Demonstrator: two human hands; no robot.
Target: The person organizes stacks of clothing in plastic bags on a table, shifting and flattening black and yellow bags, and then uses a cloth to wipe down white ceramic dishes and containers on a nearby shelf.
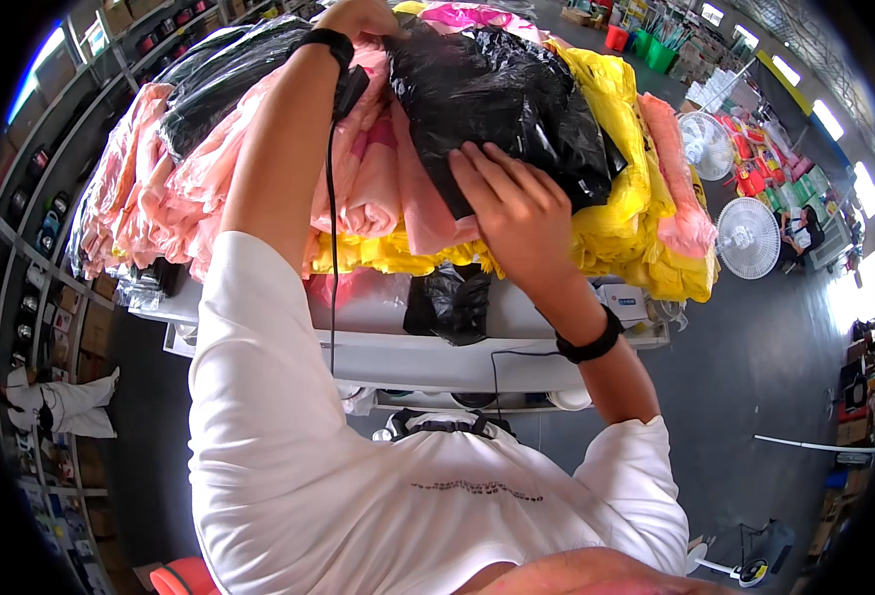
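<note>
We have the black bag spread on the heap between our two hands, with pink bags to its left and yellow bags to its right. Its left edge runs from far to near, slanting right; it is too crumpled to tell a sure long axis. Our right hand lies flat on its near part, fingers extended and gripping nothing, so it is the nearer hand. Our left hand is at its far left corner; we cannot tell whether those fingers pinch the film.
</note>
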